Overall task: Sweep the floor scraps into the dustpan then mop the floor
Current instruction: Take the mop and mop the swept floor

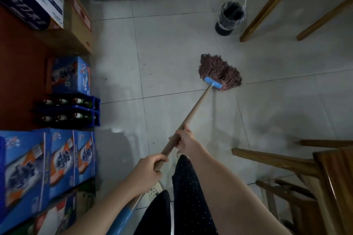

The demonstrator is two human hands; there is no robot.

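Observation:
A mop with a reddish-brown string head [219,71] and a blue clamp [213,82] lies flat on the grey tiled floor [172,44] ahead of me. Its wooden handle [194,109] slants back toward me. My right hand [186,138] grips the handle higher along the shaft, and my left hand [147,168] grips it near the end, close to my body. A few tiny dark specks [143,65] dot the tiles left of the mop head. No dustpan is in view.
Blue drink cartons [47,168], a crate of bottles [72,108] and cardboard boxes [76,25] line the left side. A small black lined bin [230,18] stands beyond the mop. Wooden furniture legs [267,5] are at top right, wooden chairs [286,162] at bottom right.

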